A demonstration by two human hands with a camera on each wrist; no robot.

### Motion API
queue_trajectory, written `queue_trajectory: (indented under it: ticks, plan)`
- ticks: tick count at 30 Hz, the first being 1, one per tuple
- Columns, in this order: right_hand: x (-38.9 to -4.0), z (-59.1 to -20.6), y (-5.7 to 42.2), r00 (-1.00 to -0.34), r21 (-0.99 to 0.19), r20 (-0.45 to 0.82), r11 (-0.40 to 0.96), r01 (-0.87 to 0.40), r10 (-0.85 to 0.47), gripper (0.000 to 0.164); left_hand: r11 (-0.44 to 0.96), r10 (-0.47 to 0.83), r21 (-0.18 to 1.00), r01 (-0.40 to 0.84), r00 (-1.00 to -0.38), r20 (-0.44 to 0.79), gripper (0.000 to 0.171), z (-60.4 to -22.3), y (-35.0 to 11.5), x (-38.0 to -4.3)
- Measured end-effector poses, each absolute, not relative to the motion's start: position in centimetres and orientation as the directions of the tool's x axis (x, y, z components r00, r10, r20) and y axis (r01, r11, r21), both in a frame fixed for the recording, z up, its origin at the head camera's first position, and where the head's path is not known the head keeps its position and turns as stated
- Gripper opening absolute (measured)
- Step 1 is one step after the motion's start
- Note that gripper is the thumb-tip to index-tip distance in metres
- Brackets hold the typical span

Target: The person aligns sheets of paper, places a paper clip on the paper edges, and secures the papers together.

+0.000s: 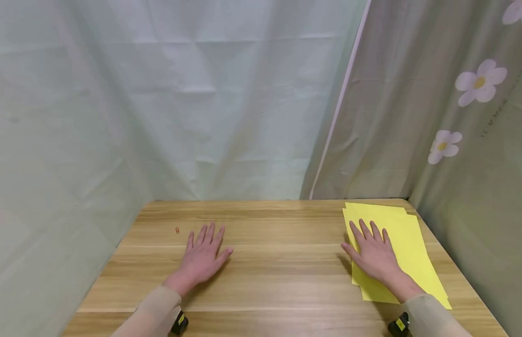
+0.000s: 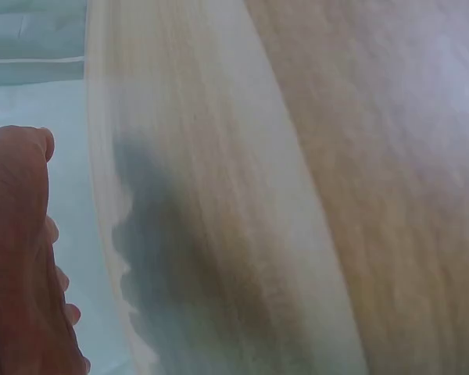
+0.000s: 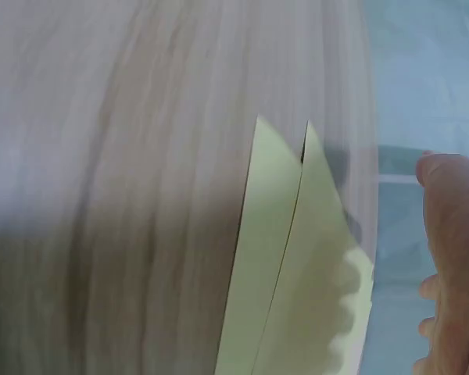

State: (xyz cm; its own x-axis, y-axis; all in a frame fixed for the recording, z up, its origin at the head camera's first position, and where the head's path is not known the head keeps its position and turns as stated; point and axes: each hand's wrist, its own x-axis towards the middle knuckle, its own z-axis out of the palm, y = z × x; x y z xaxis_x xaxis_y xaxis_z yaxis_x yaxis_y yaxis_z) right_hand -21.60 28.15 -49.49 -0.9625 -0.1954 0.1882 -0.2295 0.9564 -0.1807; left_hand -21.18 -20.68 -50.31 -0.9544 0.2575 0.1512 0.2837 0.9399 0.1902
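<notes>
In the head view, yellow paper sheets (image 1: 406,252) lie overlapping, slightly askew, on the right of the wooden table. My right hand (image 1: 373,255), fingers straight and spread, is over their left part. The right wrist view has this hand (image 3: 453,258) raised above the sheets (image 3: 297,258), its shadow falling on them. On the left, my left hand (image 1: 202,260) is spread flat in the air over bare wood, holding nothing. Its shadow also shows in the left wrist view, beside the hand (image 2: 19,250). A small red paper clip (image 1: 177,230) lies just beyond it to the left.
The wood-grain table (image 1: 282,271) reaches back to a pale curtain (image 1: 227,103). A flowered curtain (image 1: 480,117) hangs along the right side, and pale cloth (image 1: 54,164) closes off the left. Black wrist cameras (image 1: 180,323) are strapped near both sleeves.
</notes>
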Motion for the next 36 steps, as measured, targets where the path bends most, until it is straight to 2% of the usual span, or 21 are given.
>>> queue_trajectory:
  ticks: [7, 13, 16, 21, 27, 36]
  plan:
    - [-21.3, -49.6, 29.6, -0.972, -0.212, 0.155, 0.955, -0.207, -0.177, 0.082, 0.926, 0.299, 0.198, 0.321, -0.945, 0.132, 0.075, -50.6, -20.3, -20.9]
    - [-21.5, -49.6, 32.8, -0.985, -0.219, 0.106, 0.963, -0.158, -0.138, 0.085, 0.909, 0.356, 0.203, 0.365, -0.931, 0.080, 0.075, -50.2, -17.8, -20.3]
    - [-21.4, -49.7, 34.8, -0.990, -0.228, 0.084, 0.965, -0.131, -0.115, 0.084, 0.896, 0.409, 0.165, 0.411, -0.911, 0.049, 0.077, -49.8, -16.0, -20.1]
    - [-20.8, -49.5, 37.9, -0.989, -0.228, 0.073, 0.963, -0.145, -0.132, 0.078, 0.846, 0.523, 0.126, 0.518, -0.852, -0.011, 0.076, -49.1, -12.2, -19.6]
    - [-20.1, -49.0, 40.4, -0.991, -0.218, 0.044, 0.966, -0.136, -0.129, 0.073, 0.750, 0.657, 0.129, 0.649, -0.753, -0.032, 0.075, -47.7, -6.3, -19.1]
    - [-19.0, -49.5, 42.9, -0.992, -0.266, -0.017, 0.957, -0.118, -0.127, 0.072, 0.633, 0.774, 0.083, 0.770, -0.630, -0.061, 0.076, -47.5, 2.1, -17.5]
